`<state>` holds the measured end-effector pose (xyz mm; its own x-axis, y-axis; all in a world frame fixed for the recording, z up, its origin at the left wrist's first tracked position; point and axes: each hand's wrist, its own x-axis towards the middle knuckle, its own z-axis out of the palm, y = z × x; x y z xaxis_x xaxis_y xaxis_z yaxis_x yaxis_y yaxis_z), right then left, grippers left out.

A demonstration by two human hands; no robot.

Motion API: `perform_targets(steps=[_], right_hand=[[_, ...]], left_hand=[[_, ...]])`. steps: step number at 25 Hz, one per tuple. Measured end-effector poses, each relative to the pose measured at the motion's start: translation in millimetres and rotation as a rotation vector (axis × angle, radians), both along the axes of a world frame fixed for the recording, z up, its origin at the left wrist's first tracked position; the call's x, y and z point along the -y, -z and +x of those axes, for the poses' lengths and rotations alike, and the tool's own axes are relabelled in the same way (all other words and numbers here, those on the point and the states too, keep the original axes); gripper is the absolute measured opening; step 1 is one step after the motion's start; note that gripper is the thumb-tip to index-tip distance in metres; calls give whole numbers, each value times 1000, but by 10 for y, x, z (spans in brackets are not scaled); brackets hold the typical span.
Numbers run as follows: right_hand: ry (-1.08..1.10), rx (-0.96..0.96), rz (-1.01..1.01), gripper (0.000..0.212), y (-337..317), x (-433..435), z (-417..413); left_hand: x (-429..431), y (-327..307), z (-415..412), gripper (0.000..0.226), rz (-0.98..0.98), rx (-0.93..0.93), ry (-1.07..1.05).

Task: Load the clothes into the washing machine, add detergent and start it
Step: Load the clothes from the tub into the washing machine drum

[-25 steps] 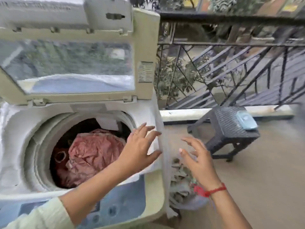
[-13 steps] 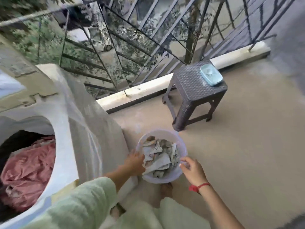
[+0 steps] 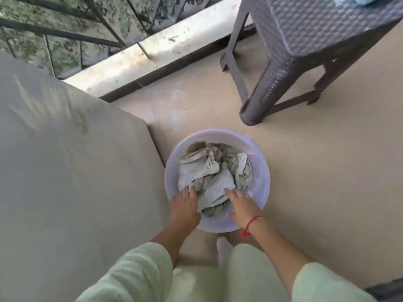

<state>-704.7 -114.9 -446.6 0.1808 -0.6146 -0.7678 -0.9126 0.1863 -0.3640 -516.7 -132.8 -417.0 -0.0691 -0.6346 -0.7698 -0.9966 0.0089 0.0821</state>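
My left hand and right hand rest spread, gripping nothing, on crumpled grey-white clothes in the round lilac plastic basin. They look soft and light (surely limp), so I'd scoop from underneath.

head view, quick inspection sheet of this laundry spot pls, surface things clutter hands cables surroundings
surface: bare tan floor.
job's things: clothes heaped in a pale basin on the floor; washer side at left, drum out of view; detergent not identifiable.
clutter: blue box on a dark stool.
hands: left hand and right hand both open, fingers on the clothes.
cables: nothing seen.
surroundings: railing above a pale ledge, foliage beyond.
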Motion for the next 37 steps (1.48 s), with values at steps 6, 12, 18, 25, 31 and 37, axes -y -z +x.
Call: perform_targets(steps=[6, 12, 18, 25, 31, 37], right_hand=[[-52, -12, -42, 30, 983, 203, 432], [443, 373, 4, 39, 505, 17, 237], [807, 398, -426, 26, -964, 115, 31], [711, 596, -449, 50, -2536, 231, 353], [631, 394, -781, 35, -3476, 106, 781], [741, 343, -1009, 13, -4202, 116, 968]], left_hand=[[-95, 644, 96, 35, -44, 106, -107], [199, 292, 294, 22, 44, -282, -247], [584, -893, -186, 31, -117, -540, -278], [1147, -2860, -93, 51, -356, -664, -161], [940, -4579, 383, 62, -690, -643, 71], [683, -6247, 1211, 34, -1161, -591, 109]])
